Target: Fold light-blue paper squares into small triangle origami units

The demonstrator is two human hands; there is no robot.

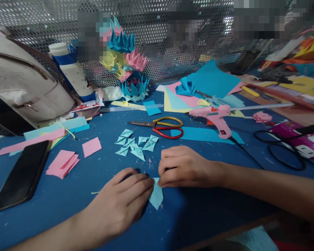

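A small light-blue piece of paper (156, 198), partly folded, lies on the blue table near its front edge. From the left, my left hand (128, 197) presses its closed fingers on the paper's upper side. My right hand (184, 167) is curled, thumb and fingertips pinching the same paper at its top right corner. The fingertips hide the paper's upper part. Just beyond my hands lies a group of several folded light-blue paper pieces (131, 142). Scissors (167, 127) with yellow and red handles rest behind them.
Pink paper squares (62, 164) and a black phone (23, 174) lie at left. A pink glue gun (211, 113) with its cord is at right, by a purple object (298, 137). Behind stand folded paper flowers (134, 85), a bottle (70, 69) and a white bag (23, 76).
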